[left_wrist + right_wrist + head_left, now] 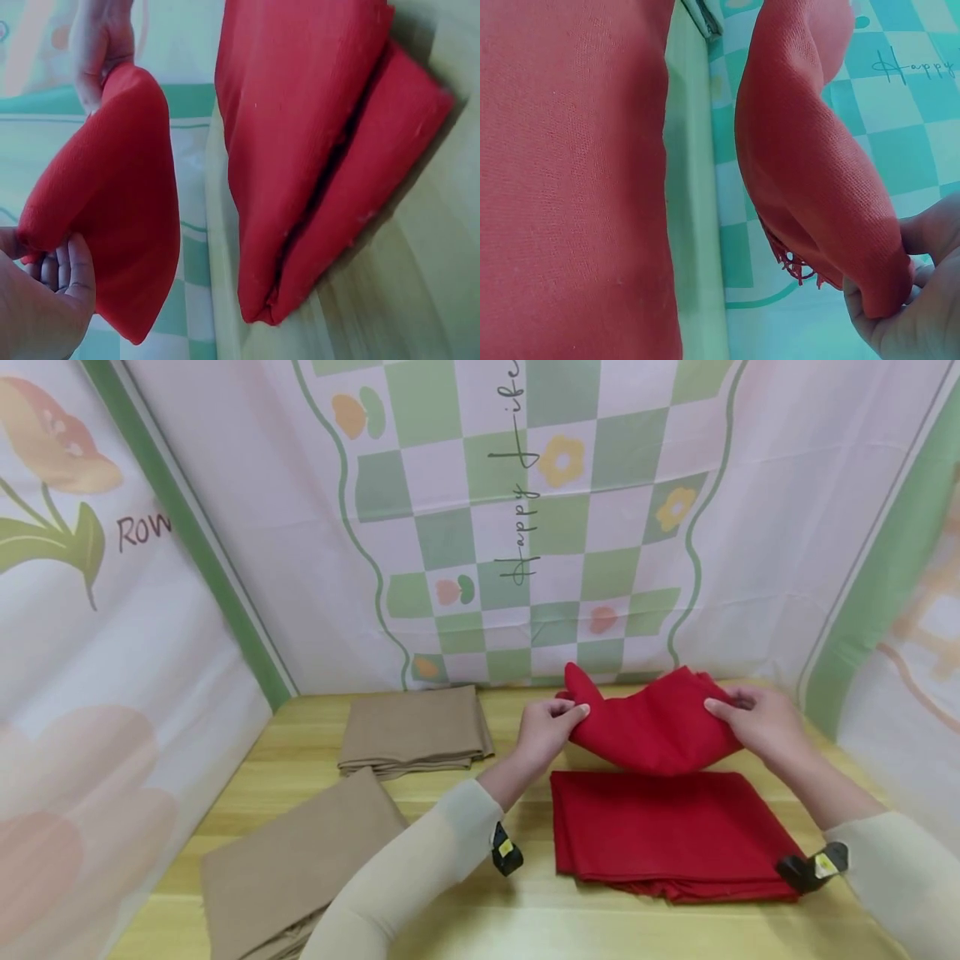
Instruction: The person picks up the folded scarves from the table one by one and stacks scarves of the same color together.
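A red fringed scarf [656,735] is held up over the back right of the table by both hands. My left hand [542,732] pinches its left end between thumb and fingers. At the other end, my right hand [763,724] grips the fabric, thumb on the near side. Between the hands the scarf sags in a folded bundle, and its fringe shows low in the right wrist view, near the right fingers. Just in front lies a second red cloth [671,827], folded into a thick rectangle flat on the table.
Left of the red cloths, a folded beige cloth [412,727] lies at the back of the wooden table [480,918]. Another folded beige cloth [300,860] sits nearer, partly hidden by the left sleeve. Printed curtains [300,568] stand behind the table and at both sides.
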The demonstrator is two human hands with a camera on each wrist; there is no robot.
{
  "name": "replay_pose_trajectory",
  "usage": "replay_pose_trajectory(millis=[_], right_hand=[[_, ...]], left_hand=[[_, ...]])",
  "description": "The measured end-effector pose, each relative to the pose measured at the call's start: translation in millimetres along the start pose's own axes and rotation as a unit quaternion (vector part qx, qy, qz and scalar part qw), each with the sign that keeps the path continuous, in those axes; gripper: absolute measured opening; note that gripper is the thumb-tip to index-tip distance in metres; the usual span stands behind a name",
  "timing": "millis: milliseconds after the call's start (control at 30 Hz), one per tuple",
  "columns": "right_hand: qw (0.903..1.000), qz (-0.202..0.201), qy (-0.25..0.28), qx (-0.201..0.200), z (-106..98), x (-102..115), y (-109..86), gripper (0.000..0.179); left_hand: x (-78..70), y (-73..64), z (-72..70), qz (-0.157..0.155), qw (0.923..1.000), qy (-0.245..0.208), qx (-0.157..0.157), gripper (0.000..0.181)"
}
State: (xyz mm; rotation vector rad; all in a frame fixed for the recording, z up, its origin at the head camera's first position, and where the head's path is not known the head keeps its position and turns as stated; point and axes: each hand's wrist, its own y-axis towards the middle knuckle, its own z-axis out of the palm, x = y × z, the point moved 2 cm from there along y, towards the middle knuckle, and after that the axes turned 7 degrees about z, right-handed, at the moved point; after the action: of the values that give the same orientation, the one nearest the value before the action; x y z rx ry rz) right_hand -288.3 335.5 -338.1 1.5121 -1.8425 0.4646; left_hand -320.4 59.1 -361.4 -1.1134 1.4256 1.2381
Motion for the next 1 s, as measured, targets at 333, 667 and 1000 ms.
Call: replay_pose_trajectory(millis=[333, 667, 1000], right_hand=[[0.9999, -0.002, -0.015, -0.003, -10, -1, -16.0, 0.045], [0.9994, -0.018, -0.03, -0.004, -16, -6, -30.5, 0.048], [0.999, -0.024, -0.038, -0.006, -18, -8, -43.5, 0.043]], left_hand=[[-2.3, -13.2, -2.1, 0.001, 1.0, -0.008, 0.002, 0.012], [-4.8, -31.5, -2.2, 0.008, 0.9998, -0.015, 0.011, 0.014], [-5.4, -43.5, -1.1, 0.021, 0.9994, -0.02, 0.019, 0.015]])
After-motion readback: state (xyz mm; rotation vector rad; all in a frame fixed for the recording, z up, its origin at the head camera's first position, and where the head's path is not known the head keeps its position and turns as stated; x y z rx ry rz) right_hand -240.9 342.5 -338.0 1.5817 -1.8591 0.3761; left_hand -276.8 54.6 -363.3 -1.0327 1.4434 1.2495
